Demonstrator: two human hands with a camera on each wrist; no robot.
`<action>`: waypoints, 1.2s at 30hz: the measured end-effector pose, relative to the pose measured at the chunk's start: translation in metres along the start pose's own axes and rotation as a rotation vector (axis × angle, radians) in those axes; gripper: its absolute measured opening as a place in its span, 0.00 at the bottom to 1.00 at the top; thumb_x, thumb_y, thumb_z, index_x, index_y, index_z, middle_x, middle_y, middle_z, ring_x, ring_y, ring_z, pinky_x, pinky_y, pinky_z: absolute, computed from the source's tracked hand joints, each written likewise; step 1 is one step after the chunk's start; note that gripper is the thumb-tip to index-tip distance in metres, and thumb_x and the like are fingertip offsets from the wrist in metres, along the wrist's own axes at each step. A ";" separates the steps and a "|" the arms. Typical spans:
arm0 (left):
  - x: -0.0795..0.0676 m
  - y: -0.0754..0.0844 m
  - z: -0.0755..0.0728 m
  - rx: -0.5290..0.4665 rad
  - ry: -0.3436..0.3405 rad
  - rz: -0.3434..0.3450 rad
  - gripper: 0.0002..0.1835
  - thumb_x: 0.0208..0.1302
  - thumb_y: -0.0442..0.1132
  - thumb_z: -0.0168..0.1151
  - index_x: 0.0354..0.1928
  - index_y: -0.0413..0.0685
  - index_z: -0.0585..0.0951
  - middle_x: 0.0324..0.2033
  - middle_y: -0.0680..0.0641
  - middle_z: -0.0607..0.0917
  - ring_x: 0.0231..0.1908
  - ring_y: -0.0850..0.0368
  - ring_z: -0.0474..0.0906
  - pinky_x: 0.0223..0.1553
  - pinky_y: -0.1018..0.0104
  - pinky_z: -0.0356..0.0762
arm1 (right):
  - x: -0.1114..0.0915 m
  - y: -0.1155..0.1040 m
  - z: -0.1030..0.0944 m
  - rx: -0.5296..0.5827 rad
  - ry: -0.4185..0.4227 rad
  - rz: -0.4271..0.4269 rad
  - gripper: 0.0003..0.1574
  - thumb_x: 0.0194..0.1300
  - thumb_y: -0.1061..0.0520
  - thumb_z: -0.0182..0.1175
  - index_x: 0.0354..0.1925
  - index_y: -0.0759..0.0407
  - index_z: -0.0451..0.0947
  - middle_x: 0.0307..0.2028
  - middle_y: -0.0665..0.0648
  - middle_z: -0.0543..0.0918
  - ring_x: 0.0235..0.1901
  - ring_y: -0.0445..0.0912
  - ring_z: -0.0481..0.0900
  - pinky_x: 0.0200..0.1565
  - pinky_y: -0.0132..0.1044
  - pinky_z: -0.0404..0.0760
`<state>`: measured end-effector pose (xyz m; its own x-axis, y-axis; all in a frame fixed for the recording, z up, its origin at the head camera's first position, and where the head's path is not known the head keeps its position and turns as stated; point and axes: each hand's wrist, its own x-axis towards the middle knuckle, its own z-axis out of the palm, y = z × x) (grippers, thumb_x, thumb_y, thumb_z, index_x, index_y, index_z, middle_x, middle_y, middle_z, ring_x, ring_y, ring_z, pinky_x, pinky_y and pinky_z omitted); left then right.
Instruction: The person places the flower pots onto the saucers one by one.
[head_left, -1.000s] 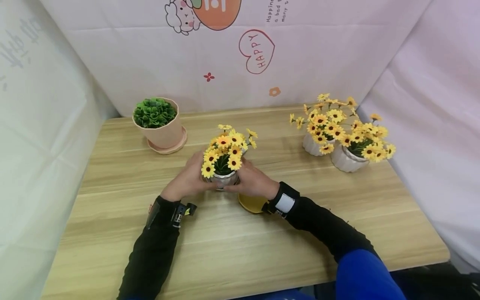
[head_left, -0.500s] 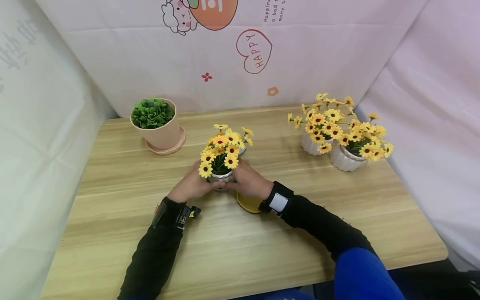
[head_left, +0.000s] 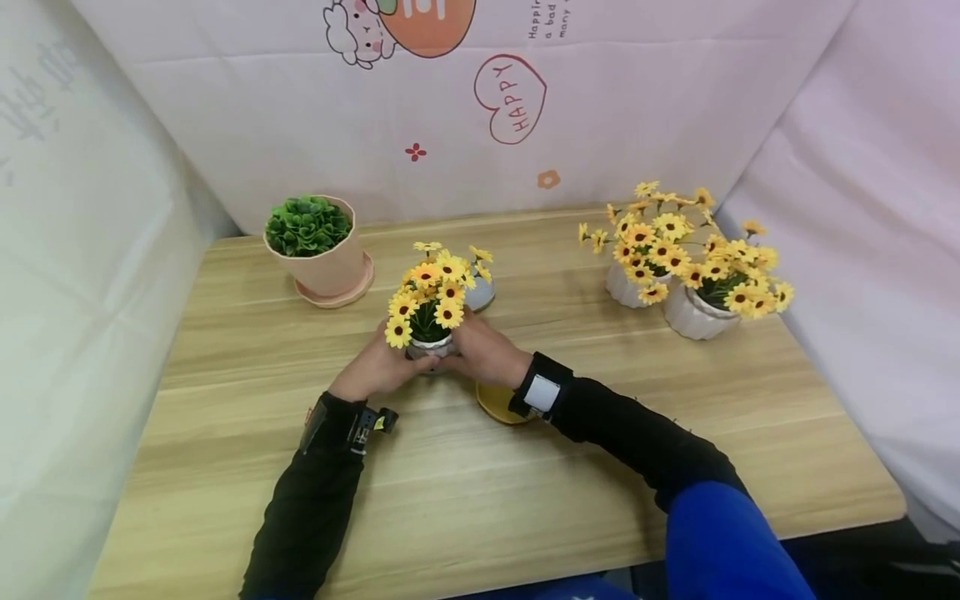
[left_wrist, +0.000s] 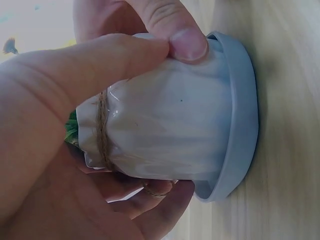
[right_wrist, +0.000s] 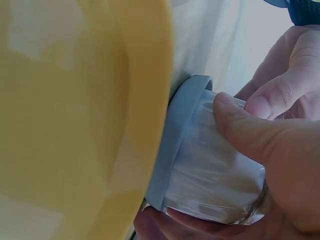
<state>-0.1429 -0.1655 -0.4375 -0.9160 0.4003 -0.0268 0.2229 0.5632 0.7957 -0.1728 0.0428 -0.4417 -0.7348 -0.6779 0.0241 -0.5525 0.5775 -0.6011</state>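
Observation:
A white ribbed flower pot (left_wrist: 165,125) with twine round its neck holds yellow artificial daisies (head_left: 427,287). Its base sits within the rim of a blue-grey saucer (left_wrist: 242,115), which rests on the wooden table. From the left, my left hand (head_left: 378,362) grips the pot, thumb across the near side and fingers round the far side. My right hand (head_left: 489,348) grips it from the right, and both thumbs meet at the front. Partly under my right wrist lies a yellow saucer (head_left: 501,405), seen large and close in the right wrist view.
A pale grey-blue round dish (head_left: 480,293) shows partly behind the daisies. At the back left stands a pink pot (head_left: 326,267) of green leaves on a pink saucer (head_left: 339,297). Two more white daisy pots, one left (head_left: 628,287) and one right (head_left: 696,315), stand at the right.
Both hands have shifted slightly left with the daisy pot between them. More of the grey-blue dish behind it shows now. The other pots stay put.

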 end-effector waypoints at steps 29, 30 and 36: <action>-0.003 -0.022 -0.037 0.102 -0.032 -0.171 0.53 0.75 0.47 0.65 0.86 0.47 0.40 0.85 0.36 0.44 0.85 0.37 0.41 0.84 0.39 0.42 | 0.055 -0.024 0.007 -0.147 -0.100 0.094 0.46 0.69 0.47 0.72 0.74 0.66 0.68 0.73 0.72 0.68 0.68 0.60 0.76 0.69 0.50 0.80; -0.003 -0.022 -0.038 0.102 -0.032 -0.182 0.53 0.75 0.48 0.65 0.86 0.47 0.39 0.85 0.36 0.44 0.85 0.37 0.41 0.84 0.39 0.41 | 0.057 -0.025 0.008 -0.160 -0.107 0.106 0.41 0.69 0.47 0.71 0.70 0.67 0.72 0.71 0.72 0.70 0.65 0.59 0.77 0.66 0.50 0.83; -0.001 -0.024 -0.046 0.113 -0.045 -0.231 0.54 0.76 0.50 0.62 0.86 0.45 0.35 0.85 0.34 0.40 0.84 0.35 0.39 0.84 0.39 0.41 | 0.068 -0.029 0.010 -0.220 -0.127 0.166 0.34 0.72 0.43 0.69 0.61 0.67 0.76 0.67 0.70 0.72 0.59 0.55 0.78 0.56 0.46 0.88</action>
<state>-0.1624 -0.2127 -0.4294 -0.9316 0.2823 -0.2289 0.0479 0.7196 0.6927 -0.2028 -0.0254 -0.4307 -0.7745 -0.6098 -0.1684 -0.5114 0.7602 -0.4008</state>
